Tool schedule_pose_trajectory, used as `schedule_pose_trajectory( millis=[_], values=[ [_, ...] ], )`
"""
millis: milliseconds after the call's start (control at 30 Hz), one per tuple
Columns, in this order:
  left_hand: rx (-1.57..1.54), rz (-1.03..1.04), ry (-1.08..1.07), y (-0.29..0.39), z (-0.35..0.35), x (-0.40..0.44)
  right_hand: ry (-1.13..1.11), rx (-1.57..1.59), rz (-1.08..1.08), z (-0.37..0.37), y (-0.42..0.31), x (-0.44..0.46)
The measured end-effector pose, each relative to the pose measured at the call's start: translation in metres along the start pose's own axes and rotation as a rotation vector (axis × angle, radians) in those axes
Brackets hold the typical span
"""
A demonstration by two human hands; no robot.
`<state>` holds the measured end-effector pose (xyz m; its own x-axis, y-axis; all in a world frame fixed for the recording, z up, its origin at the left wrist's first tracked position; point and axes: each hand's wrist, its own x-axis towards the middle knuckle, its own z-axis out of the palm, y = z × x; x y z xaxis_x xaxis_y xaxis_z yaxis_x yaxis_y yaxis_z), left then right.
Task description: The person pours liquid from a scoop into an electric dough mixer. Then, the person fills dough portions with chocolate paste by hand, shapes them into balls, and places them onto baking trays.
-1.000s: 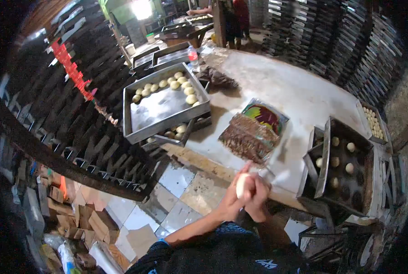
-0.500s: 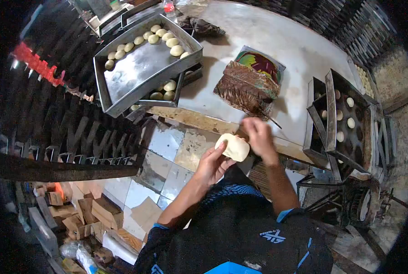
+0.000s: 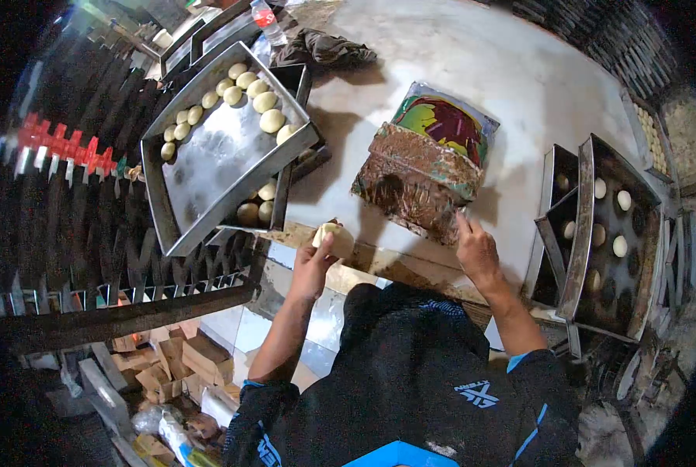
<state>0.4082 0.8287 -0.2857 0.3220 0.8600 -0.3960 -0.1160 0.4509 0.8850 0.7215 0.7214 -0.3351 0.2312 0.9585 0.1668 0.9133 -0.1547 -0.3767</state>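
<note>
While the left hand (image 3: 310, 269) grips dough (image 3: 341, 242), likely soft, light and best cradled underneath, I can't tell if the right hand (image 3: 478, 252) holds anything.

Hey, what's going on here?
A person holds a piece of pale dough in the left hand, near the table's front edge. The right hand is at the brown-smeared end of a printed bag on the table; whether it grips a tool, I can't tell. To the left, a metal tray has dough balls along part of its edges; a darker tray to the right holds several spaced apart.
</note>
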Motion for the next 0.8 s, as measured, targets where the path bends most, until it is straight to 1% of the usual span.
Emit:
schedule_pose_trajectory(
  millis=[67, 133, 167, 200, 267, 300, 367, 400, 467, 533, 600, 633, 667, 700, 733, 800],
  values=[
    [0.022, -0.043, 0.009, 0.002, 0.012, 0.004, -0.05, -0.04, 0.019, 0.003, 0.009, 0.009],
    [-0.065, -0.026, -0.011, 0.008, 0.03, 0.01, -0.116, -0.121, 0.045, 0.008, 0.014, 0.019],
    [-0.079, -0.042, -0.073, 0.008, 0.032, 0.015, -0.156, -0.124, 0.071, 0.013, 0.015, 0.021],
    [-0.073, -0.045, -0.069, 0.007, 0.035, 0.018, -0.159, -0.116, 0.073, 0.012, 0.02, 0.023],
    [-0.082, -0.035, -0.094, 0.007, 0.043, 0.028, -0.306, 0.074, -0.002, 0.003, 0.034, 0.03],
    [-0.098, -0.03, -0.115, 0.003, 0.043, 0.034, -0.294, 0.075, 0.003, 0.005, 0.044, 0.031],
    [-0.144, -0.033, -0.115, 0.002, 0.049, 0.046, -0.249, 0.097, -0.278, 0.015, 0.064, 0.033],
    [-0.194, -0.053, -0.096, 0.0, 0.052, 0.049, -0.25, 0.098, -0.268, 0.004, 0.05, 0.039],
    [-0.164, -0.079, -0.061, -0.003, 0.06, 0.055, -0.144, 0.02, 0.045, -0.009, 0.014, 0.04],
    [-0.199, -0.117, -0.06, -0.001, 0.071, 0.054, -0.166, 0.005, 0.084, 0.005, 0.016, 0.036],
    [-0.158, -0.093, -0.033, -0.003, 0.074, 0.057, -0.239, 0.182, 0.086, 0.007, 0.027, 0.036],
    [-0.141, -0.149, -0.015, -0.01, 0.07, 0.061, -0.239, 0.184, 0.087, 0.003, 0.034, 0.035],
    [-0.125, -0.203, 0.0, -0.014, 0.068, 0.064, -0.37, 0.442, 0.136, -0.012, 0.037, 0.038],
    [-0.181, -0.147, 0.078, -0.016, 0.079, 0.064, -0.498, 0.699, 0.186, -0.022, 0.038, 0.04],
    [-0.185, -0.145, 0.074, -0.016, 0.088, 0.065, -0.496, 0.693, 0.185, -0.025, 0.031, 0.037],
    [-0.275, -0.278, 0.096, -0.018, 0.099, 0.069, -0.112, 0.704, 0.125, -0.026, 0.009, 0.022]
  ],
)
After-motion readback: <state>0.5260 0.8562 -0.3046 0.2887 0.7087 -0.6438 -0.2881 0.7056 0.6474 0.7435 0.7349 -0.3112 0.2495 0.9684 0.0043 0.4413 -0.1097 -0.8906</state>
